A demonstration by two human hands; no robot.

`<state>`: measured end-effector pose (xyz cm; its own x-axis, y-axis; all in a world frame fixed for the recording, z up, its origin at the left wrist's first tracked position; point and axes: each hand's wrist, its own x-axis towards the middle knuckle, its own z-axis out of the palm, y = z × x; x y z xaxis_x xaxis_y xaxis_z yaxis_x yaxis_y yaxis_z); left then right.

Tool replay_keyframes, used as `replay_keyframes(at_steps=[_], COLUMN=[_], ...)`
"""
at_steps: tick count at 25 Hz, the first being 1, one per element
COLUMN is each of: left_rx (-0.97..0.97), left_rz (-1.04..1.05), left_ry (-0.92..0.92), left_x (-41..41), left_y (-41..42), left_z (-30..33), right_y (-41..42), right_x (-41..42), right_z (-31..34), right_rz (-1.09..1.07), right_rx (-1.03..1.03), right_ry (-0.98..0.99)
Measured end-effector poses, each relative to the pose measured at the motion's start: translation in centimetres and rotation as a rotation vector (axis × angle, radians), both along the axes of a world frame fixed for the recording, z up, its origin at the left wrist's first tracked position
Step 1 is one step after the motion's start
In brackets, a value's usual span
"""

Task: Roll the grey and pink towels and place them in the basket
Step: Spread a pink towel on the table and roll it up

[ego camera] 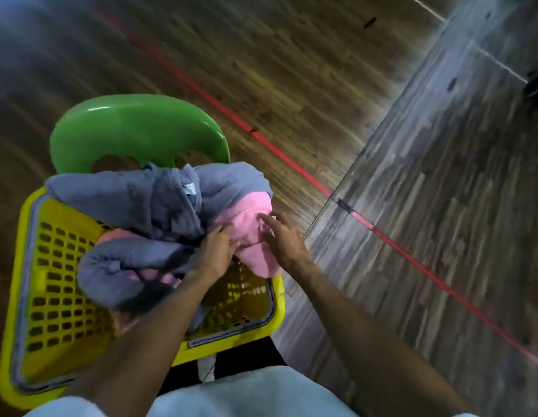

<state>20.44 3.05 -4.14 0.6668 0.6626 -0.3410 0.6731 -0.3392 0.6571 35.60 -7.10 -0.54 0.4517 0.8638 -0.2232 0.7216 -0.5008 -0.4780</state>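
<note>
I see yellow basket (51, 296) sitting on green chair (135, 127), wood floor (291, 70) around. Grey towels (159, 200) and pink towels (255, 233) heaped loose in basket, spilling over far rim, not rolled. My left hand (215, 249) buried in pile where grey meets pink, fingers curled into cloth, gripping. My right hand (279, 236) flat on pink towel at basket's right edge, fingers spread and straight, pressing, holding nothing. Red line (291, 164) crosses floor. View motion-blurred
</note>
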Motion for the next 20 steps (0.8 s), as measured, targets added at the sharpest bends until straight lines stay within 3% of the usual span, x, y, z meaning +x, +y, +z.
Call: replay_keyframes(at_steps=[5, 8, 11, 15, 20], left_rx=[0.051, 0.115, 0.094, 0.201, 0.332], left_rz=[0.249, 0.347, 0.384, 0.303, -0.016], left_ry=[-0.145, -0.185, -0.283, -0.37, -0.6], left_x=[2.8, 3.4, 3.6, 5.2, 8.7], left_y=[-2.2, -2.6, -2.2, -1.5, -1.8], left_z=[-1.7, -1.6, -0.7, 3.9, 12.4], right_y=[0.7, 1.0, 1.0, -0.6, -4.1], right_x=[4.5, 5.2, 5.1, 5.6, 7.0], right_z=[-3.1, -3.1, -1.9, 0.6, 7.6], right_rz=[0.166, 0.18, 0.117, -0.08, -0.17], right_rx=[0.191, 0.284, 0.279, 0.331, 0.537], right_ry=[0.044, 0.035, 0.157, 0.336, 0.26])
